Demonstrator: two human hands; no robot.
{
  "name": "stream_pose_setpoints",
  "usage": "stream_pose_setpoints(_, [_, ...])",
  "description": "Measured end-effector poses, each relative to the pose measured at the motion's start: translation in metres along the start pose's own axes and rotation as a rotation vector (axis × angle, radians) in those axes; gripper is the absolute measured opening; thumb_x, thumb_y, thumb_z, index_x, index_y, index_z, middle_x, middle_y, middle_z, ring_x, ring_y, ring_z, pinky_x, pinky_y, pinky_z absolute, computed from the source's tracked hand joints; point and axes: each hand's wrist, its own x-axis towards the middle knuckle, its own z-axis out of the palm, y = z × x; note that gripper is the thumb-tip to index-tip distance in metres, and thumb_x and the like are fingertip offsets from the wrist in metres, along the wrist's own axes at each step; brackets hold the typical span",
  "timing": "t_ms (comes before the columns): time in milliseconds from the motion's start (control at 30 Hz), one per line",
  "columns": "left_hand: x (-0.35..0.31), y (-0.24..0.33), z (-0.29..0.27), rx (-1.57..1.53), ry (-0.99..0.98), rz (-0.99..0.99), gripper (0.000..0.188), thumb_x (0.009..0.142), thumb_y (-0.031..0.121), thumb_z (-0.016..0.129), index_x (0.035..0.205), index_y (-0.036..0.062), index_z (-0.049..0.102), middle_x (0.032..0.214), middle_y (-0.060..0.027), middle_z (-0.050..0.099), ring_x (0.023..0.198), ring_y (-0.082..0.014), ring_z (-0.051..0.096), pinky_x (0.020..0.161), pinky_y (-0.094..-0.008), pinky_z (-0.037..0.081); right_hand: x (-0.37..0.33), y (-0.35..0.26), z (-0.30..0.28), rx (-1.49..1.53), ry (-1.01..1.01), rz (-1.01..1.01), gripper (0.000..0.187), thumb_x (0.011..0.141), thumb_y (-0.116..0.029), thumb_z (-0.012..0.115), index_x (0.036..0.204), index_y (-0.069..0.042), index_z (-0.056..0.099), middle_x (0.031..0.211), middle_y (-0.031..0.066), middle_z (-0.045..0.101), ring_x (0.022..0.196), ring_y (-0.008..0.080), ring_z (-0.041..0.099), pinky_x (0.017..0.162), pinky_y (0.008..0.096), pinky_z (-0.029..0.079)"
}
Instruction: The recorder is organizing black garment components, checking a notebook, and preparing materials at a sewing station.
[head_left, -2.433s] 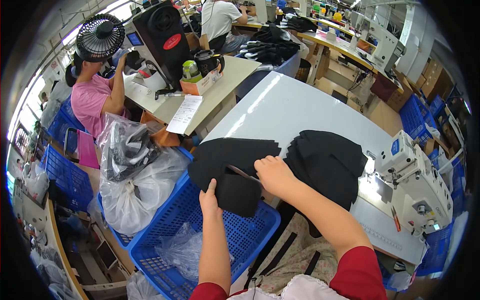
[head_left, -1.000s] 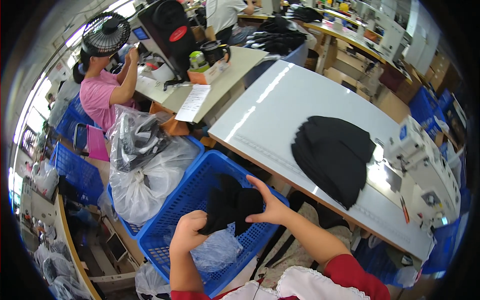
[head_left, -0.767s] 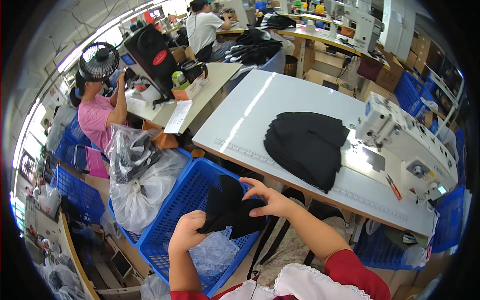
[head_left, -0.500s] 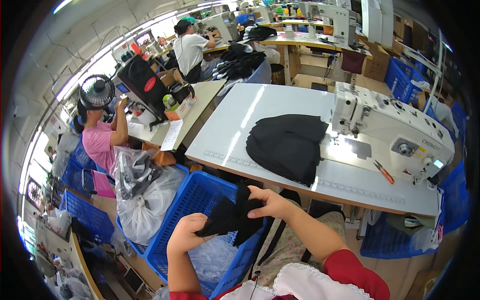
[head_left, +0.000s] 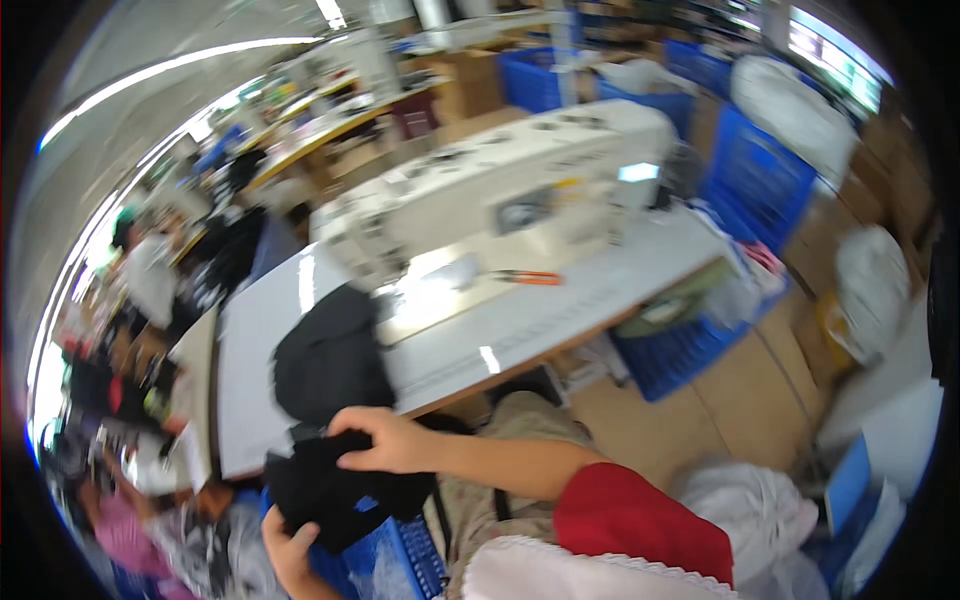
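Observation:
Black fabric pieces (head_left: 325,490) are stretched between my two hands, over the near edge of the sewing table. My right hand (head_left: 390,440) grips the upper edge, thumb and fingers closed on the cloth. My left hand (head_left: 290,548) holds the lower left side, its thumb over the cloth. Just beyond them, a stack of black fabric (head_left: 335,355) lies on the light table top (head_left: 255,330), left of the needle area of a white sewing machine (head_left: 510,190). Snips with orange handles (head_left: 530,277) rest on the table before the machine. The picture is blurred by motion.
Under my hands stands a blue plastic basket (head_left: 415,560) with clear plastic in it. Another blue basket (head_left: 660,365) sits below the table's right end. White sacks (head_left: 745,520) are at the right. A person in pink (head_left: 130,530) is at the far left.
My view has swung to the right, so the machine and table now sit further left. Both hands keep hold of the black fabric, which is spread out wider.

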Motion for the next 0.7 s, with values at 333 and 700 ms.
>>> stream_pose_setpoints(333, [0.077,-0.012,0.133,0.024,-0.262,-0.12,0.039,0.078,0.009,0.072,0.112,-0.0037,0.057,0.105,-0.0084,0.063,0.094,-0.0175,0.058,0.087,-0.0306,0.046,-0.104,-0.015,-0.082,-0.062,0.463,0.145,0.053,0.078,-0.008,0.07,0.126,-0.002,0.048,0.122,0.011,0.057,0.112,0.0222,0.055,0.096,0.0337,0.042])
stream_pose_setpoints(700, [0.103,-0.004,0.194,0.246,-0.525,-0.053,0.01,0.082,0.005,0.067,0.081,-0.0047,0.064,0.068,0.0016,0.061,0.065,-0.0064,0.053,0.058,-0.0246,0.043,-0.167,-0.067,-0.335,-0.983,1.193,0.165,0.011,0.077,-0.013,0.068,0.08,-0.003,0.062,0.075,0.0091,0.061,0.068,0.0236,0.059,0.063,0.0349,0.047])
